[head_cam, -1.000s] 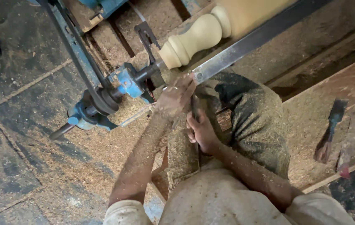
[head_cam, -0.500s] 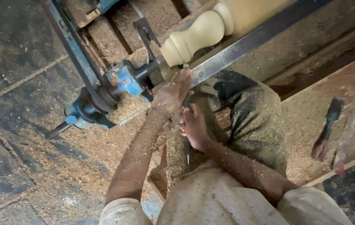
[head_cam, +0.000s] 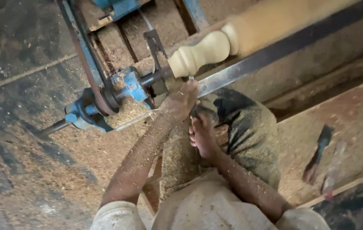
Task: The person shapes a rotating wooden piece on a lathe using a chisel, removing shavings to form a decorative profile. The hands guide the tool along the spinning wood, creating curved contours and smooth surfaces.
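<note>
Chisel (head_cam: 191, 91) is pressing against the turned wooden spindle (head_cam: 205, 51) at upper centre. Left hand (head_cam: 181, 101) is gripping it near the tip. Right hand (head_cam: 202, 135) is closing round its handle just below.

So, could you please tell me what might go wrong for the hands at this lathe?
The left hand sits just under the turned wooden piece on the tool rest; it might slip into the wood. The drive belt runs unguarded close by and could catch an arm. Sawdust coating both arms may weaken the right hand's grip.

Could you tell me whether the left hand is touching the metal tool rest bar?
Touching: the head view shows the left hand resting against the metal tool rest bar.
</note>
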